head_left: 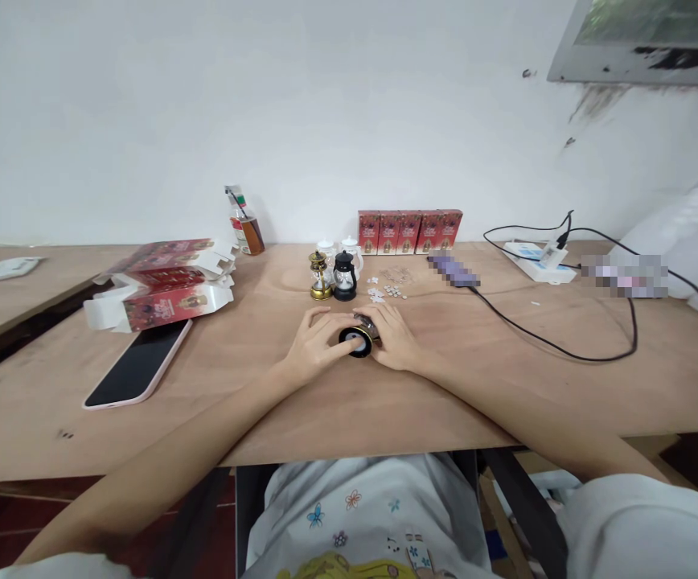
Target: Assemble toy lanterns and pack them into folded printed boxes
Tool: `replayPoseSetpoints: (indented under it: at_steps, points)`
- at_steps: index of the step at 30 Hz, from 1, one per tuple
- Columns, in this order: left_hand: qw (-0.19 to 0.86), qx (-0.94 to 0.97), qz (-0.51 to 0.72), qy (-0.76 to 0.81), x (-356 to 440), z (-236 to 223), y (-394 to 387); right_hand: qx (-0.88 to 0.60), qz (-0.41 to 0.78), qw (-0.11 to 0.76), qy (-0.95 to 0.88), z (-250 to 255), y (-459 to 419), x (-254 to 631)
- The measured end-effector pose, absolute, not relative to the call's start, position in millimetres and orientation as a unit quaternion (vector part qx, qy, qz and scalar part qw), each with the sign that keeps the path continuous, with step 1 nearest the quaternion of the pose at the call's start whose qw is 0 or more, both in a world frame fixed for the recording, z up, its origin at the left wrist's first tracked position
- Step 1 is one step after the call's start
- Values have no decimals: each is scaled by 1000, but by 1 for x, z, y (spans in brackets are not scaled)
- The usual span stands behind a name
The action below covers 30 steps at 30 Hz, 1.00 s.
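Note:
A small black and gold lantern [368, 323] lies tipped on its side, its round base turned towards me. My right hand [396, 338] is closed round the lantern's body from the right. From the left, my left hand [318, 346] grips it too, with the thumb laid on the pale middle of the base. Just beyond my hands stand a gold lantern [320, 277] and a black lantern [344, 277], both upright. White lanterns [352, 248] show partly hidden behind them. Small white round pieces [392, 291] lie scattered to the right of these lanterns.
Flattened red cartons [168, 301] and a phone [141, 366] lie on the left. A bottle of brown liquid [246, 229] and a row of red boxes [409, 233] stand by the wall. Right are a purple phone [454, 270], a power strip [539, 264] and a looping black cable [554, 350].

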State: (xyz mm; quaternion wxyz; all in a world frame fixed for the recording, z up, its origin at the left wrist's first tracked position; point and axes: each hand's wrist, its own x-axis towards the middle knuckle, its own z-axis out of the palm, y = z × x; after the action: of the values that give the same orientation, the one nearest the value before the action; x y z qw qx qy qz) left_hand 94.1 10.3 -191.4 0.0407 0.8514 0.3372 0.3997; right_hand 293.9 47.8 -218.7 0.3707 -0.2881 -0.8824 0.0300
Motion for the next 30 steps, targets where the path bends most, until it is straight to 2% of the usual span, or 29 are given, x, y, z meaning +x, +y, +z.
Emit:
replayPoseSetpoints:
  at_steps: [4, 8, 17, 21, 26, 30]
  points:
    - [36, 862, 387, 326, 94, -193, 12, -241, 75, 399, -882, -219, 49, 296]
    - [29, 855, 427, 294, 91, -193, 11, -174, 128, 417, -883, -222, 50, 298]
    - [-2, 866, 412, 282, 91, -194, 14, -184, 77, 406, -892, -223, 48, 290]
    - [-43, 871, 398, 285, 93, -196, 13, -185, 61, 457, -868, -218, 38, 288]
    - [-109, 835, 428, 327, 91, -197, 9, -223, 42, 586, -778, -218, 25, 285]
    - [-169, 812, 404, 386, 86, -197, 17, -195, 26, 595, -779, -219, 21, 283]
